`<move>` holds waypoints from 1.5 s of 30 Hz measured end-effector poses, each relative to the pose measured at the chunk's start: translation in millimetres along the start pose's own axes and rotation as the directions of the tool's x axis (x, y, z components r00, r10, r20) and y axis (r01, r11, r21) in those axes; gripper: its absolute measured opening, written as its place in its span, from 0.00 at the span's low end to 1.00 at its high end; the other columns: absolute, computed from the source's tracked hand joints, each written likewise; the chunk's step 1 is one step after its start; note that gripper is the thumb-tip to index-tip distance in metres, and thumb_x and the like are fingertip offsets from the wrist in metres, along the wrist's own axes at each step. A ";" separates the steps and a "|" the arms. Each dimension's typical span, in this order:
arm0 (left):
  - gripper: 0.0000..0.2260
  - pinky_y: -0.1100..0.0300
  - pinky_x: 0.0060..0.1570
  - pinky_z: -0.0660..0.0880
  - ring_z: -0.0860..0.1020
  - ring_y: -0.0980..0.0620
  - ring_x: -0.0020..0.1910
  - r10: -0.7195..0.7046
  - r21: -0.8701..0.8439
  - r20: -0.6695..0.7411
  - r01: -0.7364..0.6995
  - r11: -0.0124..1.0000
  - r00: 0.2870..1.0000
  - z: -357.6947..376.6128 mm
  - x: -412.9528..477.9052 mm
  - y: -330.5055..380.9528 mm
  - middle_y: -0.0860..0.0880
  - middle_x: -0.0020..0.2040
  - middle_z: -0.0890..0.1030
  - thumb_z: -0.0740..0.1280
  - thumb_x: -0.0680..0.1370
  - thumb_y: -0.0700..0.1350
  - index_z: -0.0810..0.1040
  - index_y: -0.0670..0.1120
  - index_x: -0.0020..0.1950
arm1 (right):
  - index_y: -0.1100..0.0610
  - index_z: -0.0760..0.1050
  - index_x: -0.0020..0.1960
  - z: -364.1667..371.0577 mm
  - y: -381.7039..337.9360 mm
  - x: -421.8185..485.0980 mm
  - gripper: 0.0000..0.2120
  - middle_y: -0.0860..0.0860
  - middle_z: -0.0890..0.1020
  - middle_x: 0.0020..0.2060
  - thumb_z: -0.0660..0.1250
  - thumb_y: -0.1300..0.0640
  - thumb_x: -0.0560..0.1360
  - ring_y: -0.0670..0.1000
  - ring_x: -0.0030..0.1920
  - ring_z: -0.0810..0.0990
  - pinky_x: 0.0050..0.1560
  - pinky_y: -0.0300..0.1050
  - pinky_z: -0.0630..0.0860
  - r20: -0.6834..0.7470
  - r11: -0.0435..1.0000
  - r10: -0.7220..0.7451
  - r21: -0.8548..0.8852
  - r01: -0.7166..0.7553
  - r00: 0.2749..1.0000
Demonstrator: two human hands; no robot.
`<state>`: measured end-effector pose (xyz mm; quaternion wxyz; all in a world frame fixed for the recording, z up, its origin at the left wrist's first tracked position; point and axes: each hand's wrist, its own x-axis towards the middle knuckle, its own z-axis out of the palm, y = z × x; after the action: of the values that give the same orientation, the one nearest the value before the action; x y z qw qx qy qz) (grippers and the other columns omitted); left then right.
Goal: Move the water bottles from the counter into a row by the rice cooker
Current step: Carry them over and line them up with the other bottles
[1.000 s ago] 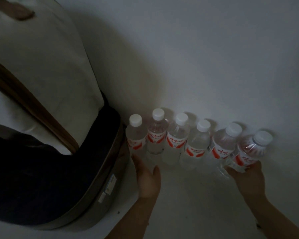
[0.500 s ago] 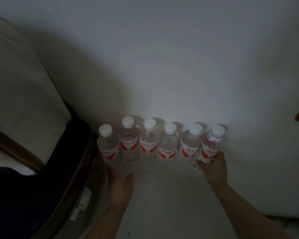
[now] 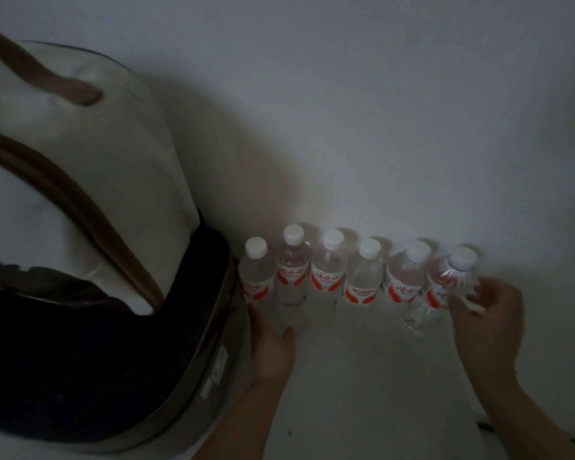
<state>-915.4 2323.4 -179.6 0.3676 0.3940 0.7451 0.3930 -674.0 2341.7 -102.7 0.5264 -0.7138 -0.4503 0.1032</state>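
Step in hand: squaring up the row. Six clear plastic water bottles with white caps and red labels (image 3: 327, 270) stand side by side on the pale surface (image 3: 362, 376) against the white wall (image 3: 379, 127), just right of the white-lidded, dark-bodied rice cooker (image 3: 113, 327). Left hand (image 3: 271, 346), fingers straight, rests at the foot of the leftmost bottle (image 3: 256, 277). Right hand (image 3: 488, 323) is at the tilted, blurred rightmost bottle (image 3: 452, 280); whether it grips can't be told. Next, probably: stand that one upright, tuck it in, and let go without knocking its neighbour.
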 end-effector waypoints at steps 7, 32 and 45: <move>0.42 0.45 0.75 0.54 0.52 0.46 0.77 0.147 0.104 0.003 -0.147 0.984 0.989 -0.1 11.2 -19.6 0.43 0.77 0.55 0.58 0.67 0.58 0.51 0.41 0.76 | 0.58 0.74 0.60 69.2 -137.0 -23.3 0.21 0.56 0.75 0.57 0.72 0.59 0.68 0.55 0.57 0.75 0.58 0.48 0.71 0.555 0.800 -0.528 0.070 0.596 0.643; 0.37 0.74 0.70 0.38 0.46 0.56 0.73 0.166 0.062 0.092 -0.172 0.983 0.982 -9.8 10.1 2.1 0.47 0.75 0.49 0.66 0.75 0.37 0.44 0.40 0.74 | 0.62 0.74 0.55 153.0 -177.1 -41.3 0.13 0.61 0.78 0.54 0.62 0.57 0.74 0.60 0.58 0.72 0.52 0.48 0.69 0.877 0.415 -0.425 -0.029 0.909 0.223; 0.38 0.53 0.71 0.60 0.60 0.46 0.74 0.059 -0.062 0.121 -0.052 0.997 0.991 -22.2 11.7 21.4 0.44 0.76 0.56 0.66 0.75 0.38 0.43 0.49 0.76 | 0.62 0.73 0.57 162.2 -175.3 -38.7 0.14 0.61 0.77 0.55 0.60 0.56 0.76 0.60 0.58 0.71 0.51 0.48 0.67 0.858 0.437 -0.446 -0.041 0.899 0.256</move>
<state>-933.0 2335.2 -154.3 0.4130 0.4271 0.6979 0.3999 -890.7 2426.4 -36.1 0.0556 -0.4298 -0.9012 0.0054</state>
